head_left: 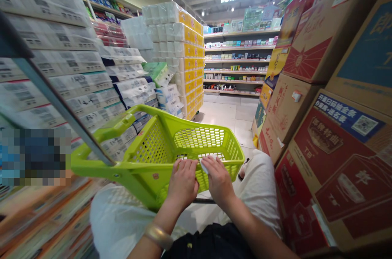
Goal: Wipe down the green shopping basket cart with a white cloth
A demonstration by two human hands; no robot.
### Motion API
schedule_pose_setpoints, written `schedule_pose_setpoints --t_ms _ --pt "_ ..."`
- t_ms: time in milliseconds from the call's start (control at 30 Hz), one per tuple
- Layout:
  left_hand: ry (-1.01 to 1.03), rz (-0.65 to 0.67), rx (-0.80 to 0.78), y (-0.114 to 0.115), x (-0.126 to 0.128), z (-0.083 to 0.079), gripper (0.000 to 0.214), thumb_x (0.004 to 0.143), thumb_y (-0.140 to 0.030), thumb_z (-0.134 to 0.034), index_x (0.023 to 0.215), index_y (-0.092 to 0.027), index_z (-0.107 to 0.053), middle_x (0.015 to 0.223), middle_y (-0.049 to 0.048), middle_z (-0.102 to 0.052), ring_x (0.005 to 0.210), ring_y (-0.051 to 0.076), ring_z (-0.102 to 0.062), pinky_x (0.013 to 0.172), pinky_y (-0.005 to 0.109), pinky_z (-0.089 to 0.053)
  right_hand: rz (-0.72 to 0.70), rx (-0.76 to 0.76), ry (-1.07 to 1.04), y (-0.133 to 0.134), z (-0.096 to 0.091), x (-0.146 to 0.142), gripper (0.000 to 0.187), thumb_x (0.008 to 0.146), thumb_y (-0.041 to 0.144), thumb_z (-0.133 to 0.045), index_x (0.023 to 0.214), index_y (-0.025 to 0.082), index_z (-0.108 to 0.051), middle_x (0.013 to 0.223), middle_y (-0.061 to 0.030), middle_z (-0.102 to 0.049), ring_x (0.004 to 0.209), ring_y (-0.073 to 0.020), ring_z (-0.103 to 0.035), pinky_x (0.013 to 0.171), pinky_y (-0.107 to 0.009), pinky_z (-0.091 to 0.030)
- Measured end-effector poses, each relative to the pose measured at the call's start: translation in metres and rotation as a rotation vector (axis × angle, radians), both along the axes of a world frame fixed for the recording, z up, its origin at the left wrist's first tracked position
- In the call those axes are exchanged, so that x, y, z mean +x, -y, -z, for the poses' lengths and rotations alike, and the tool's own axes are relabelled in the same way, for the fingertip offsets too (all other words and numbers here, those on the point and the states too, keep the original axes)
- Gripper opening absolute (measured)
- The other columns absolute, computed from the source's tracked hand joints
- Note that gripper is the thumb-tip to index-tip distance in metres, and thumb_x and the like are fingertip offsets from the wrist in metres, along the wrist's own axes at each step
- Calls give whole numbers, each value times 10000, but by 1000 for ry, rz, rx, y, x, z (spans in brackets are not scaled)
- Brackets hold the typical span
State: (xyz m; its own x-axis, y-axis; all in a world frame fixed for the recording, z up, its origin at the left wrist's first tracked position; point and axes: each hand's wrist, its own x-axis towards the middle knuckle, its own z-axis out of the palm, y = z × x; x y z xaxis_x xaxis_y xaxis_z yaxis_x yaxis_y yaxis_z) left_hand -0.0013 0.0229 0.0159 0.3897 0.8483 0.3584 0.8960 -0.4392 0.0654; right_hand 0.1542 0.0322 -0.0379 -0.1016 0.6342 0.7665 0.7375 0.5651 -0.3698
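My left hand [183, 183] lies curled over the near rim of a lime-green perforated plastic shopping basket [199, 138], and a gold bangle [158, 235] circles that wrist. My right hand [218, 179] rests on the same rim, its fingers over a small white packet [204, 165] between my hands. The packet is partly hidden, so its kind is unclear. A grey metal pole [61, 100] runs from the basket toward the upper left.
Stacked wrapped packs of toilet paper [180, 47] rise on the left, and printed cardboard cartons [330, 161] tower on the right. Product shelves [235, 63] stand beyond a tiled aisle floor [223, 116]. White fabric [116, 218] lies below the basket.
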Motion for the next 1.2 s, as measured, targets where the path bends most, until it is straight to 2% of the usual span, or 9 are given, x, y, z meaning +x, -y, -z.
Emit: schedule_pose_setpoints --t_ms 67,267,333,467,733,900,1000,1133,1200 --pt "9 4 4 1 -1 0 471 720 -145 -541 1190 -180 -533 1143 83 -615 1119 259 -499 1098 448 -261 -31 2 24 1 0 -1 517 836 12 -361 1250 195 -610 1257 -71 -663 1235 -178 -569 1112 -407 -379" --pt "19 -3 8 3 -2 -2 458 726 -148 -539 1182 -188 -532 1125 74 -617 1108 257 -502 1096 453 -259 152 -7 -47 -3 5 27 486 850 18 -349 1203 179 -642 1191 -92 -696 1179 -219 -613 1081 -461 -406" --pt "16 -5 10 3 -2 -3 454 724 -148 -541 1176 -187 -534 1128 77 -617 1109 260 -502 1095 458 -259 128 -16 -36 -2 3 18 488 844 18 -356 1203 182 -643 1198 -89 -693 1189 -214 -606 1090 -455 -398" --pt "9 3 8 2 -2 -4 455 714 -140 -536 1168 -174 -542 1122 83 -622 1110 264 -504 1089 451 -266 -19 -8 38 0 -3 -6 497 841 15 -371 1231 191 -623 1244 -75 -671 1226 -179 -577 1116 -414 -373" --pt "16 9 -9 2 -3 -4 467 723 -149 -526 1188 -199 -528 1134 82 -615 1129 269 -500 1091 460 -263 135 -28 -39 -1 5 25 483 850 18 -364 1203 189 -645 1204 -86 -691 1195 -211 -603 1100 -448 -387" --pt "7 15 -19 1 -4 -4 463 720 -153 -532 1181 -204 -525 1141 82 -610 1133 266 -496 1095 459 -261 10 -10 16 2 1 -2 519 830 7 -368 1244 198 -616 1254 -75 -665 1239 -189 -569 1128 -432 -354" --pt "0 16 -20 2 -5 -5 460 720 -154 -530 1179 -190 -526 1135 82 -611 1123 261 -497 1096 450 -259 -25 -5 39 2 1 0 522 837 8 -364 1260 201 -601 1270 -66 -657 1249 -180 -560 1139 -423 -336" --pt "4 15 -15 3 -5 -5 465 724 -160 -532 1189 -193 -524 1137 86 -610 1125 264 -493 1094 454 -254 98 -26 -25 -1 3 24 488 847 15 -364 1215 193 -631 1219 -74 -685 1203 -202 -597 1115 -444 -367" --pt "-4 13 -15 2 -4 -5 467 725 -169 -536 1192 -193 -523 1145 92 -607 1128 270 -489 1092 461 -254 139 -24 -47 -2 4 26 486 841 10 -358 1196 181 -642 1196 -82 -695 1187 -212 -608 1105 -457 -377"
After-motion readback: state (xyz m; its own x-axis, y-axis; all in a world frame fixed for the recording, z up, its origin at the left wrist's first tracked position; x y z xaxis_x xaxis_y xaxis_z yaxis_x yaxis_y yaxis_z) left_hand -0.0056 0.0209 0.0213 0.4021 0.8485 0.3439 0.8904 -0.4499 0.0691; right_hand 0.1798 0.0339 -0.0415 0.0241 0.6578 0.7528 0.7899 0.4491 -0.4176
